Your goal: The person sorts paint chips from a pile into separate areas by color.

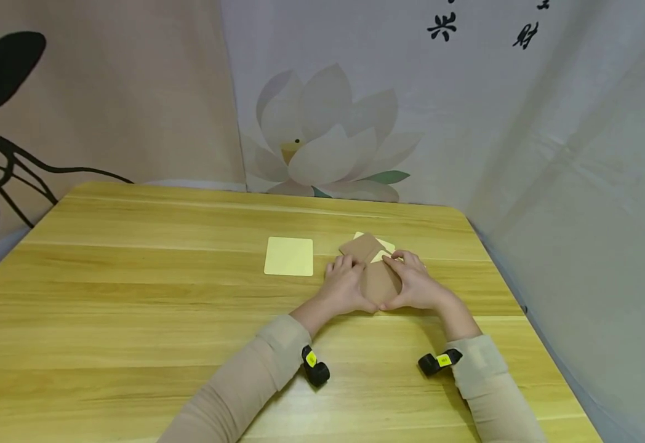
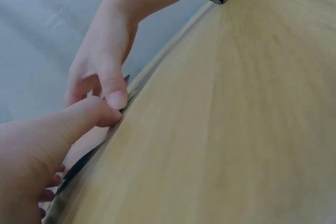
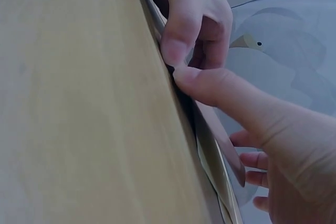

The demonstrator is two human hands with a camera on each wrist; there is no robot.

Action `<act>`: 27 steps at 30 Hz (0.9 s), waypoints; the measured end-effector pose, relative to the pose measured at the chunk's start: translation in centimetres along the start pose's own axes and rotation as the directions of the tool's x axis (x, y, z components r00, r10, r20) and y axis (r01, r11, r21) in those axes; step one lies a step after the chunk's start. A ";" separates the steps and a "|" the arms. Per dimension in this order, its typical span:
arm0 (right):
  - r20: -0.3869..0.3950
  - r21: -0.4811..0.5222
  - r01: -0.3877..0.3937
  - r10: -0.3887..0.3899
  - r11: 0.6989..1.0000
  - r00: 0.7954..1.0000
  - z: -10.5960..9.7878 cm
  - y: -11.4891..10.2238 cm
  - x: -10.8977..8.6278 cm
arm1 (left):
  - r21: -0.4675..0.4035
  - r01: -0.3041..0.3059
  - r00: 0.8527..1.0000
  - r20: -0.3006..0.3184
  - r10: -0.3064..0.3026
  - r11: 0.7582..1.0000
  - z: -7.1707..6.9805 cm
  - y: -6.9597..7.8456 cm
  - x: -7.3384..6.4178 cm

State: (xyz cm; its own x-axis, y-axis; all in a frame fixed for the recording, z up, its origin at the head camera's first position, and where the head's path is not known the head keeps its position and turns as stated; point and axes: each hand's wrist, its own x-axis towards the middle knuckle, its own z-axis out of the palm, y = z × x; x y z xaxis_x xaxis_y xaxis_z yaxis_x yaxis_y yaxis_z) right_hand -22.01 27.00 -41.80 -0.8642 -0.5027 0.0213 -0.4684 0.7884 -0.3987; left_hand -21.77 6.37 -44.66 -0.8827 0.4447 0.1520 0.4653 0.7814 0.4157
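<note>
Both hands are on a brown paper-like square (image 1: pixel 380 286) right of the table's middle. My left hand (image 1: pixel 346 287) holds its left side and my right hand (image 1: pixel 415 284) its right side. The thumbs meet at the near corner, pinching it, as the right wrist view also shows at the brown sheet's edge (image 3: pixel 223 140). Fingers of the right hand reach over the far edge. Just beyond lies a second brown piece (image 1: pixel 360 247), with a pale yellow card (image 1: pixel 387 245) partly under it. A bit of yellow shows between the two brown pieces.
A pale yellow square card (image 1: pixel 288 256) lies flat to the left of the hands. The wooden table (image 1: pixel 134 295) extends widely to the left and front. A curtain with a lotus print (image 1: pixel 328 135) hangs behind, and a black metal chair (image 1: pixel 1 147) stands at far left.
</note>
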 end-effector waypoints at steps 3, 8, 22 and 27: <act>0.009 0.000 0.003 -0.003 1.000 1.000 0.0 -0.3 0.0 | -0.003 -0.006 1.000 0.010 0.006 1.000 -0.2 -0.3 -0.1; 0.024 0.008 0.000 -0.001 1.000 1.000 0.1 -0.9 0.1 | -0.017 -0.032 0.999 0.021 0.032 0.999 -0.8 -0.9 -0.6; 0.024 0.017 0.039 -0.039 0.999 0.999 1.6 -3.9 0.7 | -0.013 -0.121 0.993 0.011 0.122 0.993 -2.9 -4.0 -3.7; 0.027 0.036 0.055 -0.056 0.998 0.998 2.2 -5.1 0.9 | -0.026 -0.143 0.990 -0.004 0.143 0.989 -3.9 -5.1 -5.0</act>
State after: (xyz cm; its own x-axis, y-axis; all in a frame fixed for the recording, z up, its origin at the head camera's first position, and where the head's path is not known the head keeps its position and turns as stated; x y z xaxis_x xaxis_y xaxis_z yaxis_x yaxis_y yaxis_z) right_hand -19.99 21.72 -41.78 -0.8311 -0.5557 0.0189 -0.5087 0.7462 -0.4295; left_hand -20.04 -1.55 -44.03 -0.8072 0.5501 0.2140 0.5851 0.6979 0.4131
